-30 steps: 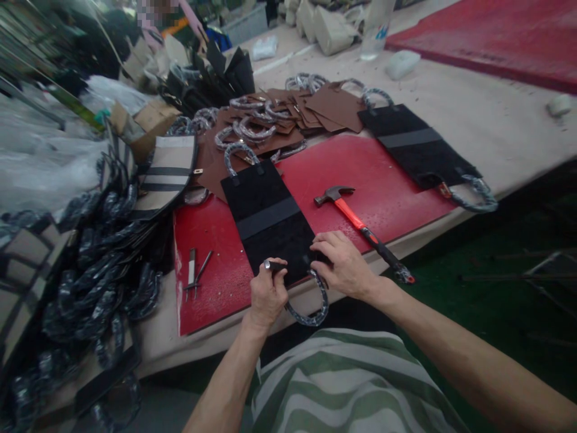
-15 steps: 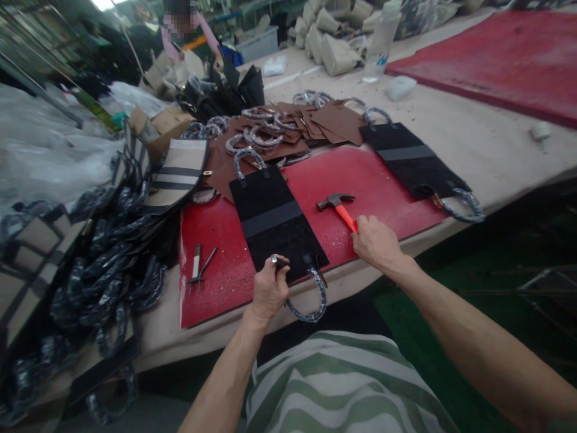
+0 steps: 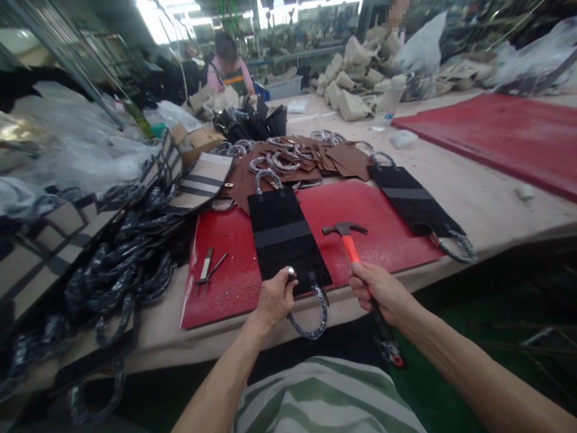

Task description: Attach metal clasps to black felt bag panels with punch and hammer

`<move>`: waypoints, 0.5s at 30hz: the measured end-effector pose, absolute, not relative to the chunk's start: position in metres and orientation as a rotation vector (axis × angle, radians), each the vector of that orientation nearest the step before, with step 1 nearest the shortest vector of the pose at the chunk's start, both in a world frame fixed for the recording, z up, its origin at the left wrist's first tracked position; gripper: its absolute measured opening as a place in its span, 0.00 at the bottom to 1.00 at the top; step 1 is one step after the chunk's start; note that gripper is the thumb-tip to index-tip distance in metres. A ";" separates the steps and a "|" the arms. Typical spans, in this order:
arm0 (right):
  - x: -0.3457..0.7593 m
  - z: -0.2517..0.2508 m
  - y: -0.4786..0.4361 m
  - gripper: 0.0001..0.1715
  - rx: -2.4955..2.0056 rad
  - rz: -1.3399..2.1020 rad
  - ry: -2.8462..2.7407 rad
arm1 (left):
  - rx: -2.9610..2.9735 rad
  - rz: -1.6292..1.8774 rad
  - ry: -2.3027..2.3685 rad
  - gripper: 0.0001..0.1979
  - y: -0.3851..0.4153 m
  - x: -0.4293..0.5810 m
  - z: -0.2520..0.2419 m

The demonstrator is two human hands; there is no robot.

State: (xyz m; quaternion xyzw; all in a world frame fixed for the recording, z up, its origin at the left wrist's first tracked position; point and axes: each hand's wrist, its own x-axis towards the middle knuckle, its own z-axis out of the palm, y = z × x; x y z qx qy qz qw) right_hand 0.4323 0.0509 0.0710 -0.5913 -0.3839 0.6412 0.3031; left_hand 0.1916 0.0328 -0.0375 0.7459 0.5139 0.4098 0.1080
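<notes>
A black bag panel [image 3: 288, 231] with a grey band and wrapped loop handles lies on the red board [image 3: 225, 294]. At its near edge my left hand [image 3: 276, 297] pinches a short metal tool [image 3: 291, 273] standing upright; its lower end is hidden. My right hand [image 3: 374, 291] is closed round the red handle of a claw hammer [image 3: 346, 230], whose head is above the red board, right of the panel. A second black panel [image 3: 412, 198] lies at the board's right edge. Small metal tools [image 3: 208, 267] rest at the board's left.
Brown panels [image 3: 347, 157] with wrapped handles lie behind the board. Striped panels and black wrapped handles [image 3: 108, 264] are heaped at left. A bottle [image 3: 387, 105] and another red board [image 3: 496, 126] are at back right. A person [image 3: 229, 69] is in the background.
The hammer has been lifted off the board, and my right hand now grips it round the handle. My left hand still holds the metal tool at the panel. The view has tilted up.
</notes>
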 end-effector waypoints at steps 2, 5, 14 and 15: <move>0.432 0.096 0.041 0.17 -1.472 1.434 -1.308 | 2.189 1.198 1.516 0.07 0.033 0.192 -0.039; 0.431 0.117 0.025 0.20 -1.371 0.779 -1.812 | 2.177 1.200 1.522 0.07 0.034 0.192 -0.042; 0.438 0.163 0.020 0.17 -1.291 0.196 -2.218 | 2.188 1.263 1.480 0.07 0.035 0.192 -0.041; 0.438 0.174 0.019 0.17 -1.308 0.145 -2.060 | 2.188 1.261 1.484 0.07 0.035 0.193 -0.040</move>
